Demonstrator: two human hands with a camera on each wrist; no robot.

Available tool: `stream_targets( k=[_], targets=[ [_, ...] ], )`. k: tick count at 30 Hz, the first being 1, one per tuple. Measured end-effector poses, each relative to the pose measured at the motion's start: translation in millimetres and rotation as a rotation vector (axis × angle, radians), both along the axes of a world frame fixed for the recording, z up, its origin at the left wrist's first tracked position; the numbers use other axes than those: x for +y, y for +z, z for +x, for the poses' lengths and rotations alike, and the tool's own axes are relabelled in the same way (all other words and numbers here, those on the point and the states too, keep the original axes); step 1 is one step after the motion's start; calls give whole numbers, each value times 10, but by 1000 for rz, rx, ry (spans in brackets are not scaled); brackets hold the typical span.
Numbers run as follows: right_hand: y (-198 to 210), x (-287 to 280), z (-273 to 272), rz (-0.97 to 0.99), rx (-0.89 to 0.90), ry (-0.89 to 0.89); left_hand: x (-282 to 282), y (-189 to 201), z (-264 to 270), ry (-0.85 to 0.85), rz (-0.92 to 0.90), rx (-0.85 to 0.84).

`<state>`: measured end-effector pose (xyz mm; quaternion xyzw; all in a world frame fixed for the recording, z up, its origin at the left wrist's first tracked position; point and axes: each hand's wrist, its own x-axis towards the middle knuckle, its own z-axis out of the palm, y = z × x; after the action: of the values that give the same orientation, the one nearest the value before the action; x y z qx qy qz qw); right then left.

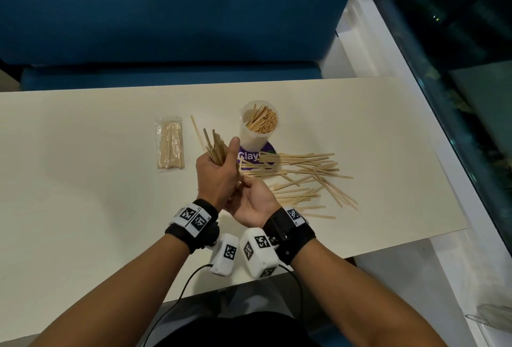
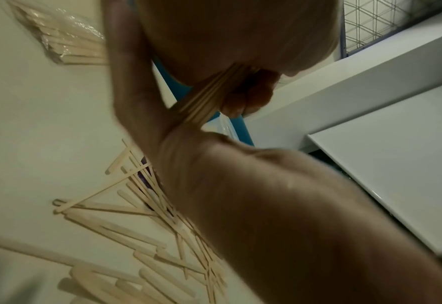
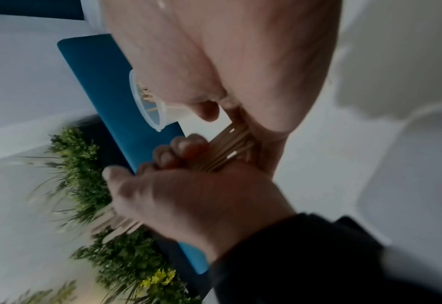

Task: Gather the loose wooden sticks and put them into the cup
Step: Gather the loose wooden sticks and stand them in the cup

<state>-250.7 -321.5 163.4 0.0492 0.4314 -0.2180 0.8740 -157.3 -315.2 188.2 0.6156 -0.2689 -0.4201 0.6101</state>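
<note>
My left hand is raised over the table and grips a bundle of wooden sticks, whose tops fan out above the fist. Just below it my right hand lies palm up, with the bundle's lower ends butting against it; its fingers are mostly hidden. A translucent cup, partly filled with sticks, stands just right of the bundle. Several loose sticks lie scattered to the right of my hands. One single stick lies left of the bundle.
A sealed clear packet of sticks lies to the left. The cup stands on a purple round mat. The cream table ends at a blue sofa behind and a white ledge on the right.
</note>
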Motion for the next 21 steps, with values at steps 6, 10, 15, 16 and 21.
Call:
stream_targets(
  k=[6, 10, 15, 16, 21],
  targets=[
    [163, -3, 86, -201, 166, 209, 38, -86, 7, 40, 58, -146],
    [365, -137, 71, -882, 728, 330, 114, -218, 124, -149, 164, -304],
    [631, -347, -64, -1666, 806, 601, 199, -240, 256, -428, 313, -455],
    [644, -366, -90, -1751, 829, 661, 192, -228, 281, -448, 333, -467],
    [698, -394, -259, -1903, 839, 769, 145, -231, 361, -571, 358, -369]
  ],
)
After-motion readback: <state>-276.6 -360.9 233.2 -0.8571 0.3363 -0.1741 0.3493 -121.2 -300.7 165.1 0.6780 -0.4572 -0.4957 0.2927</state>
